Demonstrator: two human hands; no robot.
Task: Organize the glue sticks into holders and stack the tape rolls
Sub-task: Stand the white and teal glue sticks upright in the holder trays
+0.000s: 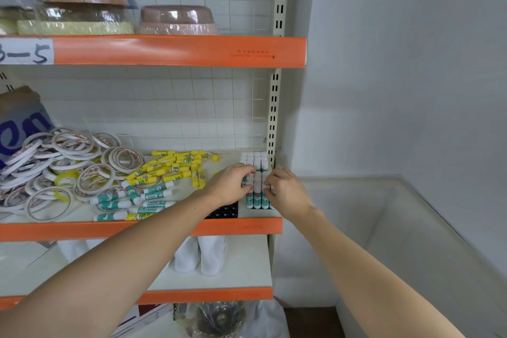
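both hands are working at the right end of the middle shelf (137, 228). the left hand (229, 182) and right hand (285, 189) are curling their fingers around the white caps of upright teal glue sticks (256, 197), which are standing packed in a block, seemingly in a holder that is hidden from view. a black holder (223, 211) is lying just left of them, under the left wrist. loose yellow sticks (175, 166) and teal sticks (137, 199) are lying scattered mid-shelf. tape rolls (68, 167) are sitting heaped at the left.
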